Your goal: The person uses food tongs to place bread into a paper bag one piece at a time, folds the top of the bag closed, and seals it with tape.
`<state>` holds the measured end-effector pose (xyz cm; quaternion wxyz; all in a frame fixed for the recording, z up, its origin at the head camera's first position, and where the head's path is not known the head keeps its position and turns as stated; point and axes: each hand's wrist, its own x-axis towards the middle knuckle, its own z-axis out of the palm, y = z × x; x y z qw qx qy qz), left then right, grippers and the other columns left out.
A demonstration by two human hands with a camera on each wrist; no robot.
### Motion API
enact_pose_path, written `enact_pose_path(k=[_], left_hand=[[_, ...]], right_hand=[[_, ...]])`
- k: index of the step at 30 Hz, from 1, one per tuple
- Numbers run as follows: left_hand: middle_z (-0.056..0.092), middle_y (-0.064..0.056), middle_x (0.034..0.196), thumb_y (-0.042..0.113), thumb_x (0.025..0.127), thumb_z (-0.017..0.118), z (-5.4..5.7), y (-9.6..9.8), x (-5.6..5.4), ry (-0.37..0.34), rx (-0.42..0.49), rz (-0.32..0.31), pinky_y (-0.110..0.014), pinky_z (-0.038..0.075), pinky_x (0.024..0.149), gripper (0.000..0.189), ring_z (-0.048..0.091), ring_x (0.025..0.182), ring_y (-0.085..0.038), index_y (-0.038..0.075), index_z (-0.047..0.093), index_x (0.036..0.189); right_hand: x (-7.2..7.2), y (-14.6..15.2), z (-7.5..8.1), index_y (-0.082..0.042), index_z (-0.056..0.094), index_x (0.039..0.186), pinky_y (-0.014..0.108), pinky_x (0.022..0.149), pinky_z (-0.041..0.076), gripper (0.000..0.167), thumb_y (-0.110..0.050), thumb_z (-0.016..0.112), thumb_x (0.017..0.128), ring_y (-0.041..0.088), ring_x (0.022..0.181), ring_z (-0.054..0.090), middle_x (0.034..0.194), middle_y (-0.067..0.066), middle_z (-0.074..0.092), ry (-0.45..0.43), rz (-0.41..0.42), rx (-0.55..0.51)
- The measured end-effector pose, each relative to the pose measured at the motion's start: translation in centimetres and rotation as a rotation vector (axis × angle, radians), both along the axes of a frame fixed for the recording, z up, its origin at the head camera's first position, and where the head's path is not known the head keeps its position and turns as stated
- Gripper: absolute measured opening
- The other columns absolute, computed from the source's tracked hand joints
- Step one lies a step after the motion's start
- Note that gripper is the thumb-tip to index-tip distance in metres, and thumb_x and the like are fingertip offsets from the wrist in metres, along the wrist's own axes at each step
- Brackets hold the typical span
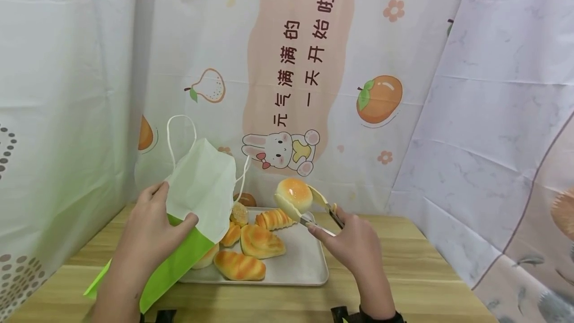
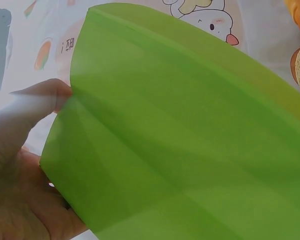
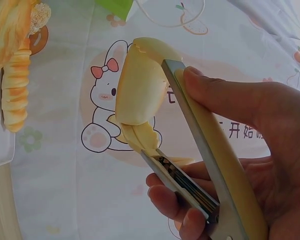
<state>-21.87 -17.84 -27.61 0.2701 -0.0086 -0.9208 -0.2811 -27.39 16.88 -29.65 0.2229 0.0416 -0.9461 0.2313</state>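
My left hand (image 1: 150, 233) grips a green paper bag (image 1: 184, 258) by its mouth, thumb on one side and fingers on the other. The bag leans with its pale inside and white string handles showing in the head view. In my right hand (image 1: 358, 243) is a pair of tongs (image 3: 205, 135) with yellow tips and metal arms. A round, glossy-topped bun (image 1: 293, 196) is clamped between the tips, raised above the right part of a tray (image 1: 309, 263). The right wrist view shows the bun (image 3: 139, 90) from its side, one tip on either side of it.
On the tray lie several breads, among them a spiral-ridged roll (image 1: 274, 219), a shell-shaped bread (image 1: 262, 242) and a striped loaf (image 1: 239, 265). The wooden table (image 1: 394, 273) ends at a printed curtain (image 1: 215, 29) behind, with more curtains at both sides.
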Motion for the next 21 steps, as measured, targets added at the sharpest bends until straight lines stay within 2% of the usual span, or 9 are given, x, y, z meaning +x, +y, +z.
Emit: enact_pose_path(k=[7, 11, 21], left_hand=[[0.035, -0.040, 0.147, 0.026, 0.088, 0.071, 0.02, 0.33, 0.12, 0.012, 0.000, 0.002, -0.071, 0.043, 0.093, 0.084, 0.047, 0.123, -0.058, -0.019, 0.033, 0.148], [0.034, -0.041, 0.147, 0.027, 0.088, 0.070, 0.11, 0.33, 0.13, -0.006, -0.005, 0.000, -0.071, 0.043, 0.093, 0.085, 0.046, 0.123, -0.059, -0.019, 0.032, 0.148], [0.034, -0.040, 0.147, 0.026, 0.088, 0.070, 0.09, 0.51, 0.25, 0.000, -0.009, -0.008, -0.070, 0.043, 0.094, 0.083, 0.045, 0.124, -0.057, -0.018, 0.033, 0.148]], right_hand=[[-0.08, 0.02, 0.37, -0.005, 0.064, 0.137, 0.036, 0.052, 0.043, 0.084, -0.062, 0.078, 0.077, 0.027, 0.077, 0.065, 0.105, 0.021, 0.073, -0.006, 0.014, 0.003], [0.01, 0.02, 0.19, -0.005, 0.065, 0.136, 0.034, 0.051, 0.042, 0.083, -0.061, 0.079, 0.077, 0.027, 0.077, 0.065, 0.107, 0.021, 0.073, -0.014, 0.012, -0.006], [0.01, 0.17, -0.11, -0.006, 0.066, 0.135, 0.033, 0.050, 0.041, 0.080, -0.058, 0.081, 0.076, 0.025, 0.076, 0.065, 0.108, 0.020, 0.074, -0.019, 0.006, -0.021]])
